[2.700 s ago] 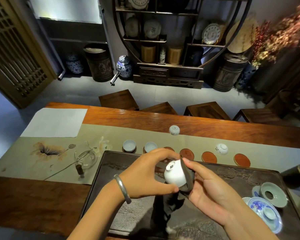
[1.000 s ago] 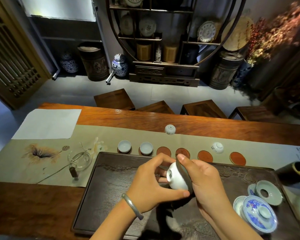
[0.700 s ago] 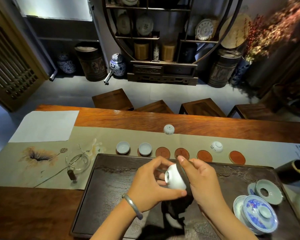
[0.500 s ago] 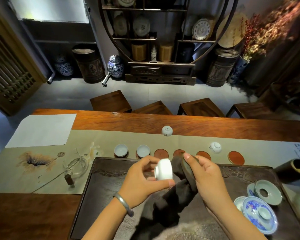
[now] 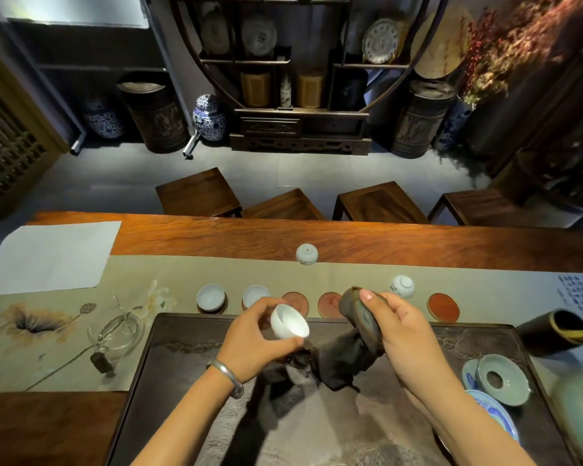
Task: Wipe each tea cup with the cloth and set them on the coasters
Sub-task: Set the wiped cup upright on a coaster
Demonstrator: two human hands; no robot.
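Above the dark tray, my left hand (image 5: 254,338) grips a small white porcelain cup (image 5: 289,321); my right hand (image 5: 401,326) clutches the dark cloth (image 5: 349,351). Two cups sit on coasters; four round brown coasters (image 5: 443,307) wait, two overturned cups (image 5: 402,286) remain.

Grey floor (image 5: 122,183). Four wooden stools (image 5: 199,193) stand behind the long wooden bench (image 5: 384,243). A round-framed display shelf (image 5: 300,62) against the far wall holds plates. Lattice door (image 5: 4,139) at left.
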